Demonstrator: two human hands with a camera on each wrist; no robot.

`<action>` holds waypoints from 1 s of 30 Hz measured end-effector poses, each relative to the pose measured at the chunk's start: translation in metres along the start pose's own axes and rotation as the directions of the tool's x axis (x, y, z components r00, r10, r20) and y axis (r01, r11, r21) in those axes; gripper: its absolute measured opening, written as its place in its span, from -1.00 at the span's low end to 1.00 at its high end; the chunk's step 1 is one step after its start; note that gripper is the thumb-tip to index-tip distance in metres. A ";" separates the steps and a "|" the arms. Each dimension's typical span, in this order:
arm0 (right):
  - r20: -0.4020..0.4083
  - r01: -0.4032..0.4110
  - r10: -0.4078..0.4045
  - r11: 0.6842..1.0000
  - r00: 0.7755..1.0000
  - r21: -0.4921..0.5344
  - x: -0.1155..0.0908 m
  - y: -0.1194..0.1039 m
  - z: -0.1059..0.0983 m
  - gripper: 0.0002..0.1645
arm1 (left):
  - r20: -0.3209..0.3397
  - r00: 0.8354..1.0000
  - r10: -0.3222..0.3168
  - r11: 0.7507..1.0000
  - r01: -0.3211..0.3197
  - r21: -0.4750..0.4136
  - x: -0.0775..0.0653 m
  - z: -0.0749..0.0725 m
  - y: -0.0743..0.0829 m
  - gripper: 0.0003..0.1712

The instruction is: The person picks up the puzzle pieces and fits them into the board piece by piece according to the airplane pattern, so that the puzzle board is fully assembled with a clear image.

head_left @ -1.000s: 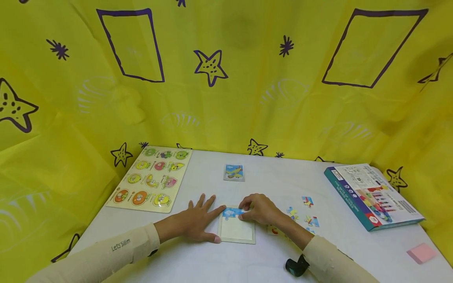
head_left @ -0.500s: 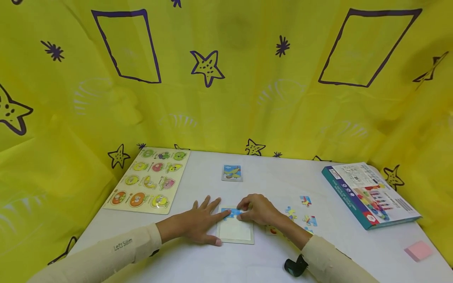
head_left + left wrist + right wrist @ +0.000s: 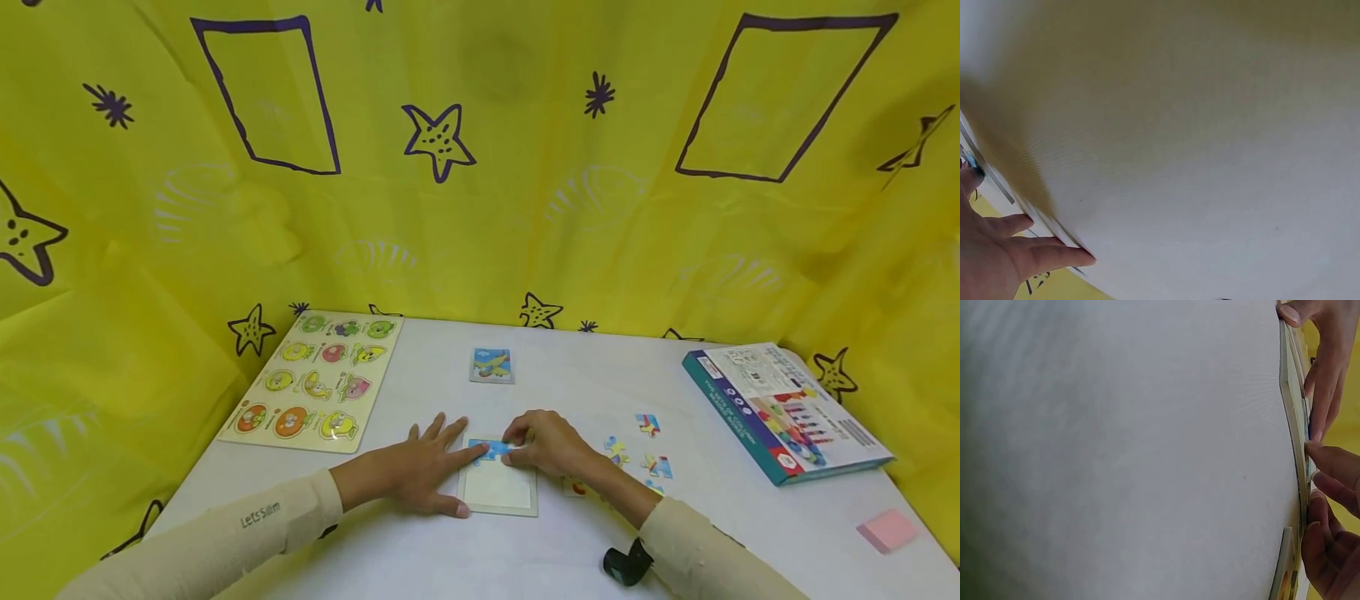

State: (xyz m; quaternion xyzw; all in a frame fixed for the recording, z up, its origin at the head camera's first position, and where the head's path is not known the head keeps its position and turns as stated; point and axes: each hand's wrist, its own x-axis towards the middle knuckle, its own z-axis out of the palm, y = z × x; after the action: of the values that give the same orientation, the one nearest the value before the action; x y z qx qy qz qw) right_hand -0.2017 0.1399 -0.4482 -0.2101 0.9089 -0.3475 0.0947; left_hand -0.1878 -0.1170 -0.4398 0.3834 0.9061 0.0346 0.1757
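A small pale puzzle tray [image 3: 498, 497] lies in front of me, with blue jigsaw pieces [image 3: 487, 447] along its far edge. My left hand [image 3: 420, 475] is spread flat at the tray's left side; its index fingertip presses on the blue pieces and its thumb rests by the near left corner. At the far right corner, my right hand [image 3: 551, 446] pinches a blue puzzle piece, mostly covered by the fingers. The right wrist view has the tray's edge [image 3: 1294, 412] side-on, both hands meeting over it. In the left wrist view, the left hand [image 3: 997, 256] shows at the lower left.
Several loose puzzle pieces [image 3: 657, 465] lie right of the tray, some behind my right forearm. A small airplane picture [image 3: 492, 367] sits beyond the tray. A fruit board [image 3: 315, 383] lies at left; a flat game box [image 3: 787, 417] and a pink block [image 3: 887, 531] are at right.
The left index finger has slid slightly right, further onto the blue pieces. My right hand keeps its pinch at the tray's far right corner. The head view has shifted a little.
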 end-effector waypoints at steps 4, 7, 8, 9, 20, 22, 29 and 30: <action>-0.003 -0.002 0.002 1.000 1.000 0.006 0.000 -0.001 0.000 -0.78 | 0.006 1.000 -0.004 1.000 0.004 -0.011 -0.001 -0.002 0.001 0.04; -0.006 -0.001 0.001 1.000 1.000 0.002 0.000 -0.001 0.001 -0.79 | 0.007 1.000 -0.007 1.000 0.007 -0.023 -0.002 -0.003 0.002 0.04; -0.008 0.000 0.000 1.000 1.000 -0.003 0.000 -0.001 0.001 -0.79 | 0.006 1.000 -0.007 1.000 0.007 -0.027 -0.002 -0.002 0.002 0.04; -0.011 0.000 0.000 1.000 1.000 -0.004 0.000 0.000 0.002 -0.79 | 0.006 1.000 -0.009 1.000 0.009 -0.028 -0.003 -0.002 0.002 0.03; -0.019 -0.003 0.003 1.000 1.000 -0.014 0.001 -0.002 0.002 -0.81 | -0.004 1.000 -0.027 1.000 0.027 -0.015 -0.002 0.000 0.001 0.04; -0.010 -0.006 0.006 1.000 1.000 -0.008 0.001 -0.002 0.001 -0.80 | -0.005 1.000 -0.024 1.000 0.024 -0.014 -0.002 0.000 0.002 0.04; 0.019 0.030 -0.030 0.999 0.999 0.021 0.000 0.001 -0.007 -0.76 | 0.000 1.000 -0.022 1.000 0.022 -0.012 -0.002 0.000 0.002 0.03; 0.019 0.037 -0.037 0.999 0.999 0.027 -0.001 0.002 -0.009 -0.76 | -0.001 1.000 -0.023 1.000 0.023 -0.010 -0.002 0.000 0.001 0.03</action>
State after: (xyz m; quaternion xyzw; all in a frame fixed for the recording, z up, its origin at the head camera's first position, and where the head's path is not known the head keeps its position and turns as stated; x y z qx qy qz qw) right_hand -0.2047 0.1470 -0.4434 -0.2290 0.8993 -0.3591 0.0996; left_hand -0.1858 -0.1173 -0.4389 0.3721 0.9103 0.0373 0.1777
